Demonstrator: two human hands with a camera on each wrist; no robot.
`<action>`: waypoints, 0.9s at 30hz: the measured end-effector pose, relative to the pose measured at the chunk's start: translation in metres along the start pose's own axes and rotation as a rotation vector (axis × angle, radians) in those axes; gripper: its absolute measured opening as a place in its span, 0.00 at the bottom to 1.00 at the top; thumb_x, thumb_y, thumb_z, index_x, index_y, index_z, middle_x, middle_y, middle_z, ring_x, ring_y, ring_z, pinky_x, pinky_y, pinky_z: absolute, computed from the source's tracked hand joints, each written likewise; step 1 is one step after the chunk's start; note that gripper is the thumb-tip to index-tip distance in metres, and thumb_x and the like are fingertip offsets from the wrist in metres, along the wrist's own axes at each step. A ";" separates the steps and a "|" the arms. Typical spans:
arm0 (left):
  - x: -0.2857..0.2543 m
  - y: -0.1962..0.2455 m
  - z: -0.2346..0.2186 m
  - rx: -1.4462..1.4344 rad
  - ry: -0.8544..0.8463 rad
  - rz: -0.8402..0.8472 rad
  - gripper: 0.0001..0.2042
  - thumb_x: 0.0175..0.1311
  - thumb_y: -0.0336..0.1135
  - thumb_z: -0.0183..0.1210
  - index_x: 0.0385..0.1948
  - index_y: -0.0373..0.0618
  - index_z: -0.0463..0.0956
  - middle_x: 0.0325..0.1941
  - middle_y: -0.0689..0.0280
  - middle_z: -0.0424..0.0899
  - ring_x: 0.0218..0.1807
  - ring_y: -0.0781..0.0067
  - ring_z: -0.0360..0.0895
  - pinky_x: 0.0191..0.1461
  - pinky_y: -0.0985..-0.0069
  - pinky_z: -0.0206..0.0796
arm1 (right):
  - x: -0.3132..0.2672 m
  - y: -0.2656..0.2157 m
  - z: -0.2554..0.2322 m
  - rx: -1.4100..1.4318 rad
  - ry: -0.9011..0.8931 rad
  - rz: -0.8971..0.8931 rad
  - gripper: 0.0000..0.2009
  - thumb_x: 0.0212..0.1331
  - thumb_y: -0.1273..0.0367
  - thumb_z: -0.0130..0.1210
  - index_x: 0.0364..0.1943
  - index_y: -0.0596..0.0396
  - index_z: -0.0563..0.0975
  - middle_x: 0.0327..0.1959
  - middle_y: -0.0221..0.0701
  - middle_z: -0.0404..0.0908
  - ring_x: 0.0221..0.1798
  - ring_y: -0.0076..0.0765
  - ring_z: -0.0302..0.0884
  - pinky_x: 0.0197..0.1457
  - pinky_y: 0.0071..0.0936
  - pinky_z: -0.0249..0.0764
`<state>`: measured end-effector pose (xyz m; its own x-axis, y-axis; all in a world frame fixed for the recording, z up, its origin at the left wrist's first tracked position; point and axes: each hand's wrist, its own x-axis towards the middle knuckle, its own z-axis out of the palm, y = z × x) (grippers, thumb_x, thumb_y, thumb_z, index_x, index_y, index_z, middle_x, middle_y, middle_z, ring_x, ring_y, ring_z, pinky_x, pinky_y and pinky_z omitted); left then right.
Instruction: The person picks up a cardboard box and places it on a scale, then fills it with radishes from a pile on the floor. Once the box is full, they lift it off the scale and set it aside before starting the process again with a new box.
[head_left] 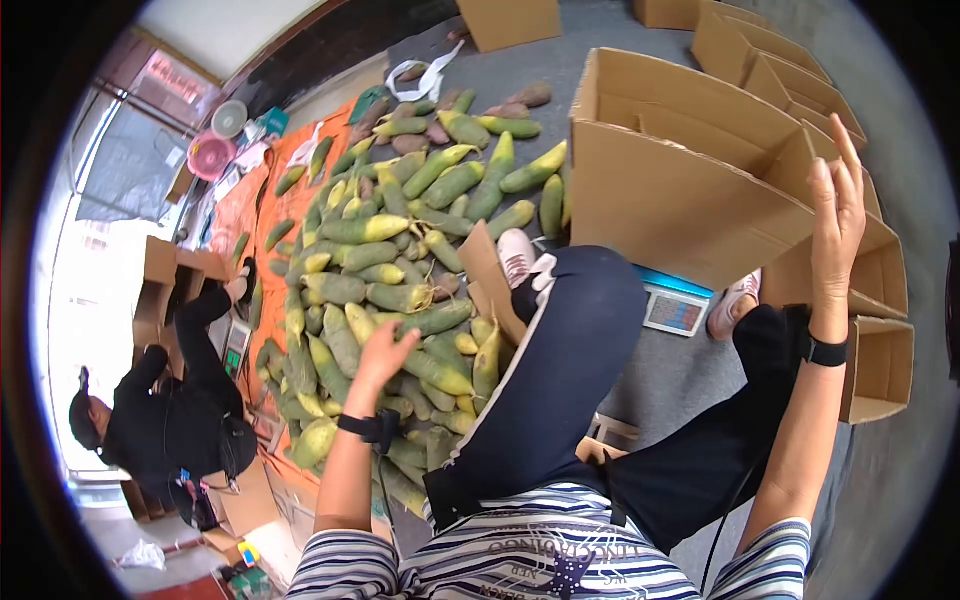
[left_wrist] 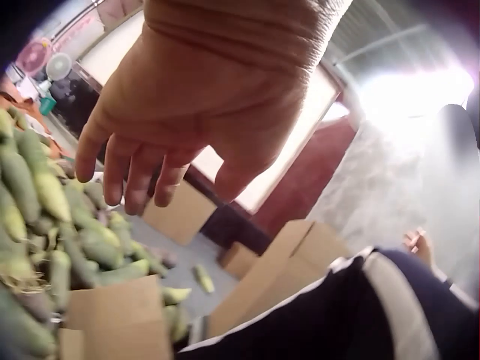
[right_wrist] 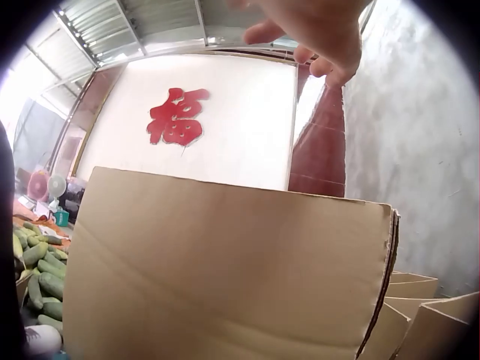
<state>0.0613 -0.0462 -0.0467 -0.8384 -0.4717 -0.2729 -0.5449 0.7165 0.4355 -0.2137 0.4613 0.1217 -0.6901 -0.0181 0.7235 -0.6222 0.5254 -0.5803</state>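
A large heap of green and yellow radishes point(head_left: 360, 230) lies on the floor and an orange sheet. My left hand point(head_left: 385, 358) hovers over the heap's near side with fingers spread, holding nothing; in the left wrist view the same hand point(left_wrist: 202, 105) hangs palm in view, fingers extended. My right hand point(head_left: 838, 215) is raised beside a tall open cardboard box point(head_left: 690, 200), its fingers extended and nothing in them. In the right wrist view the right hand point(right_wrist: 322, 37) shows above the box's brown wall point(right_wrist: 225, 262).
A scale point(head_left: 675, 310) sits on the floor beneath the tall box. More open cartons point(head_left: 880, 370) line the right side. Another person point(head_left: 170, 420) in black crouches at the left beside another scale point(head_left: 237, 345). A white plastic bag point(head_left: 425, 78) lies behind the heap.
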 end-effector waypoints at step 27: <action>0.007 -0.162 0.102 -0.007 0.393 -0.597 0.37 0.48 0.47 0.70 0.48 0.29 0.57 0.45 0.37 0.77 0.49 0.37 0.76 0.53 0.56 0.69 | -0.024 0.002 0.033 -0.591 -0.635 -0.111 0.25 0.54 0.61 0.60 0.56 0.55 0.72 0.50 0.42 0.77 0.56 0.49 0.71 0.60 0.43 0.65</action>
<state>0.1424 -0.1131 -0.2070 -0.3307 -0.9336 -0.1380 -0.9085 0.2754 0.3142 -0.2103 0.4348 0.0911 -0.8216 -0.4734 0.3176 -0.5261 0.8443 -0.1023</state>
